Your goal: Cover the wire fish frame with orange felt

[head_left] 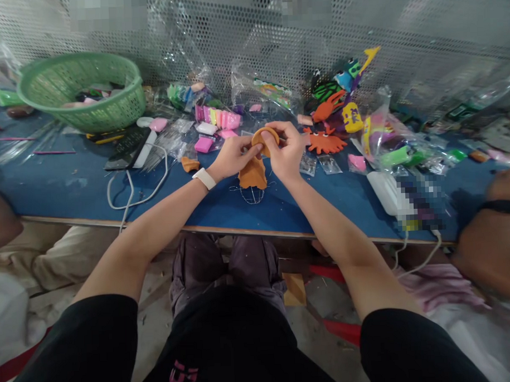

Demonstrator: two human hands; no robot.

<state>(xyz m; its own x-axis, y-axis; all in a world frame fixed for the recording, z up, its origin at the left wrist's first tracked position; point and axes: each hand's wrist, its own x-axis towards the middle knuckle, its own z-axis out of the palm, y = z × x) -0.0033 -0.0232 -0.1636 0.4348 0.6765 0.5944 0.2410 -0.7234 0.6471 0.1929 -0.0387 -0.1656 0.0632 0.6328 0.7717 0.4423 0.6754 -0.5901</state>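
Both hands meet over the middle of the blue table. A flat, rounded piece of orange-brown clay [265, 139] is pinched between them. My left hand [236, 155] has its fingertips on the left edge of the piece, and my right hand [287, 148] grips it from the right with the thumb on top. Just below, more orange-brown clay [253, 174] covers the upper part of a thin wire frame [252, 196], whose bare loops lie on the table. A smaller lump of the same clay [190, 164] rests to the left, near the white wristband.
A green basket [122, 109] stands at the back left, near a phone [126, 148] and a white cable. Pink clay packs [204, 144], an orange crab figure [326, 142] and a white power bank [383, 193] lie around. People sit at both sides.
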